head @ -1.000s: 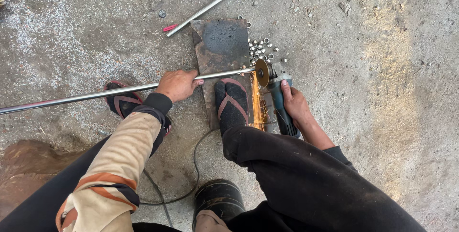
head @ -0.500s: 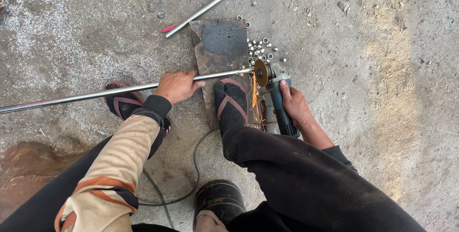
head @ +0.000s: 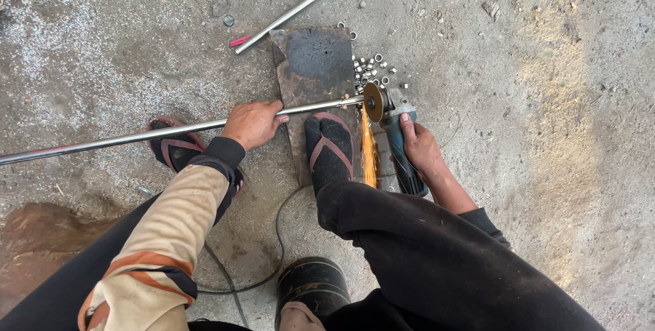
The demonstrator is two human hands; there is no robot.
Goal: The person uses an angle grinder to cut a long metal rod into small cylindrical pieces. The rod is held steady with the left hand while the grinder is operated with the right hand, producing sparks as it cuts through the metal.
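Left hand (head: 252, 123): fingers closed around the long steel tube (head: 136, 134), pressing it down across the floor.
Right hand (head: 419, 150): fingers wrapped on the blue angle grinder (head: 399, 147).
Cutting disc (head: 373, 102): set against the tube's right end; orange sparks (head: 368, 157) stream toward the person.
Steel plate (head: 314, 65): flat on the concrete floor (head: 546, 99), under the tube end, a sandalled foot (head: 329, 150) on it.
Cut rings (head: 372, 68): small pile just beside the plate.
Second tube (head: 300, 9): lying apart, beyond the plate.

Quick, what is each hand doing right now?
Left hand: closed around the long shiny metal rod.
Right hand: closed on the dark blue angle grinder, throwing orange sparks.
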